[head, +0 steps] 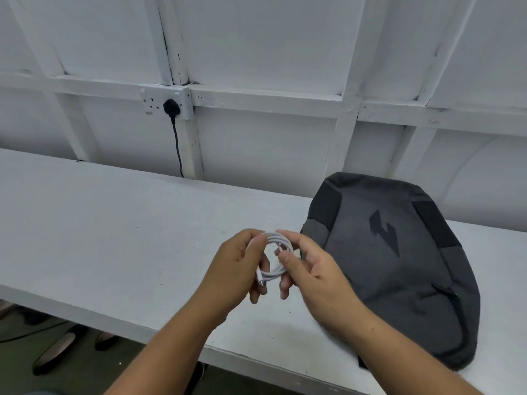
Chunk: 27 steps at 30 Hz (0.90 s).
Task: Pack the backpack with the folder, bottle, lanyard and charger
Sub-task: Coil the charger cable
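Both hands, left hand (238, 263) and right hand (316, 269), grip a coiled white charger cable (275, 253) above the tabletop (114, 223), beside the seemingly closed backpack (399, 266) near its right edge.

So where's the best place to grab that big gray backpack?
Probably the rounded far end of the backpack, coming from above. It lies flat on the table, so its edge is easiest to pinch. No handle shows. Both hands are busy with the white cable.
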Motion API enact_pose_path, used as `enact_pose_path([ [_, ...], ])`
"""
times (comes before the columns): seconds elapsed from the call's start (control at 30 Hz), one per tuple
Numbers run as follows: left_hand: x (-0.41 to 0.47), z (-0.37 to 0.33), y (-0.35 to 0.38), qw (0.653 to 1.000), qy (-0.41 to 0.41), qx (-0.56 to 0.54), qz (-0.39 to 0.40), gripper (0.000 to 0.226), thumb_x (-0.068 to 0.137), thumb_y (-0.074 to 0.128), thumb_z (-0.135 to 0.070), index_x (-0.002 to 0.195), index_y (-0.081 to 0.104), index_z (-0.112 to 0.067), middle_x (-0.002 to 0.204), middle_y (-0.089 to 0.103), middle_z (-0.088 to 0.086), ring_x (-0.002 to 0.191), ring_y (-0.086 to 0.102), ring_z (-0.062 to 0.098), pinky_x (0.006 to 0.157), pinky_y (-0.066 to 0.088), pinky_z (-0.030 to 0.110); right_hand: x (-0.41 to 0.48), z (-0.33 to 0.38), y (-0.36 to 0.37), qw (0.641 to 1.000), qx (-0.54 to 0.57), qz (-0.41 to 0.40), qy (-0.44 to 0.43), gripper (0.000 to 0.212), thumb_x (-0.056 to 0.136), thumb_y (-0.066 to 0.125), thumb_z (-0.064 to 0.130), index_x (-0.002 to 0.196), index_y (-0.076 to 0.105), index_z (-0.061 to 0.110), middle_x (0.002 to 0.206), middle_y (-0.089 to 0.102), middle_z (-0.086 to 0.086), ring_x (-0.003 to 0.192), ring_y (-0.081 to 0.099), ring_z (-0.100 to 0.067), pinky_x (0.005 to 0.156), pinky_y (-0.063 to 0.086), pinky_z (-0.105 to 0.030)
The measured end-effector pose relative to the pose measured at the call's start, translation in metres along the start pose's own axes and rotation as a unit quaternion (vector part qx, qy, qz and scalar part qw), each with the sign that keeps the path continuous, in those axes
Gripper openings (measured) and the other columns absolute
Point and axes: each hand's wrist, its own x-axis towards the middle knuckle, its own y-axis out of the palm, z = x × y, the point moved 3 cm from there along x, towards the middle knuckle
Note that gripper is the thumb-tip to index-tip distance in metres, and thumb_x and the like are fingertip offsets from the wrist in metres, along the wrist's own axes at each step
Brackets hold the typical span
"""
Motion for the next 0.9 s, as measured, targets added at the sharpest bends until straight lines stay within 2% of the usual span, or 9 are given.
enact_pose_path([
  [0.07, -0.004, 0.010, -0.006, 0.998, -0.028, -0.010, 0.046, 0.025, 0.108, 0.044, -0.038, 0.113, 0.068, -0.038, 0.071, 0.066, 0.000, 0.058, 0.069, 0.026, 0.044, 0.050, 0.028, -0.003, -0.009, 0.007, 1.000, -0.025, 0.006, 0.006, 0.027, 0.104, 0.052, 0.034, 0.128, 0.058, 0.046, 0.097, 0.064, 0.008, 0.070, 0.067, -0.015, 0.067, 0.059, -0.028],
  [0.13, -0.006, 0.016, -0.013, 0.996, -0.033, 0.002, 0.085, 0.026, 0.108, 0.043, -0.040, 0.120, 0.066, -0.041, 0.076, 0.069, 0.001, 0.066, 0.075, 0.028, 0.044, 0.052, 0.028, -0.001, -0.013, 0.014, 0.999, -0.037, 0.008, 0.008, 0.029, 0.104, 0.054, 0.030, 0.125, 0.061, 0.048, 0.112, 0.052, 0.013, 0.072, 0.067, -0.016, 0.064, 0.059, -0.024],
  [0.23, -0.002, 0.019, -0.024, 0.995, -0.011, 0.014, 0.097, 0.026, 0.108, 0.040, -0.042, 0.121, 0.063, -0.043, 0.087, 0.074, 0.001, 0.070, 0.077, 0.029, 0.043, 0.054, 0.029, 0.009, -0.011, 0.020, 0.999, -0.037, 0.012, 0.016, 0.034, 0.103, 0.055, 0.026, 0.128, 0.060, 0.048, 0.112, 0.042, 0.011, 0.072, 0.066, -0.015, 0.065, 0.059, -0.024],
  [0.4, 0.016, 0.028, -0.037, 0.998, 0.035, -0.015, 0.041, 0.029, 0.108, 0.040, -0.033, 0.109, 0.069, -0.035, 0.076, 0.072, 0.003, 0.055, 0.072, 0.029, 0.040, 0.049, 0.029, 0.027, -0.003, 0.034, 0.999, -0.033, -0.019, 0.019, 0.032, 0.101, 0.060, 0.025, 0.132, 0.062, 0.034, 0.112, 0.049, 0.008, 0.072, 0.067, -0.017, 0.066, 0.058, -0.026],
  [0.5, 0.024, 0.033, -0.041, 0.996, 0.074, -0.020, 0.045, 0.029, 0.108, 0.040, -0.035, 0.110, 0.069, -0.034, 0.076, 0.073, 0.001, 0.055, 0.072, 0.028, 0.039, 0.050, 0.028, 0.027, -0.004, 0.045, 0.996, -0.046, -0.071, 0.005, 0.031, 0.098, 0.065, 0.029, 0.128, 0.061, 0.035, 0.116, 0.054, 0.015, 0.084, 0.069, -0.019, 0.065, 0.058, -0.025],
  [0.57, 0.029, 0.038, -0.044, 0.994, 0.091, -0.017, 0.048, 0.028, 0.107, 0.041, -0.036, 0.108, 0.070, -0.036, 0.076, 0.072, -0.003, 0.055, 0.073, 0.027, 0.039, 0.051, 0.028, 0.027, -0.009, 0.055, 0.995, -0.039, -0.093, -0.002, 0.032, 0.097, 0.066, 0.028, 0.127, 0.058, 0.037, 0.117, 0.060, 0.012, 0.089, 0.070, -0.019, 0.065, 0.058, -0.024],
  [0.67, 0.033, 0.041, -0.044, 0.994, 0.100, -0.011, 0.038, 0.027, 0.106, 0.043, -0.037, 0.106, 0.070, -0.036, 0.077, 0.073, -0.005, 0.056, 0.073, 0.025, 0.039, 0.051, 0.028, 0.029, -0.014, 0.056, 0.990, 0.042, -0.134, 0.019, 0.050, 0.092, 0.074, 0.023, 0.130, 0.046, 0.041, 0.108, 0.063, 0.011, 0.082, 0.073, -0.026, 0.063, 0.059, -0.027],
  [0.73, 0.035, 0.045, -0.043, 0.995, 0.087, -0.028, 0.029, 0.027, 0.105, 0.043, -0.035, 0.104, 0.070, -0.035, 0.074, 0.072, -0.002, 0.053, 0.071, 0.026, 0.039, 0.051, 0.029, 0.032, -0.018, 0.051, 0.985, 0.063, -0.157, 0.036, 0.058, 0.086, 0.079, 0.027, 0.127, 0.042, 0.044, 0.106, 0.061, 0.015, 0.076, 0.072, -0.031, 0.063, 0.061, -0.030],
  [0.9, 0.039, 0.052, -0.033, 0.997, 0.071, -0.020, 0.011, 0.027, 0.102, 0.043, -0.040, 0.102, 0.070, -0.036, 0.077, 0.072, -0.003, 0.055, 0.072, 0.028, 0.041, 0.052, 0.031, 0.040, -0.035, 0.036, 0.993, 0.035, -0.103, 0.045, 0.050, 0.078, 0.080, 0.044, 0.119, 0.053, 0.039, 0.107, 0.060, 0.022, 0.075, 0.070, -0.024, 0.067, 0.061, -0.032],
])
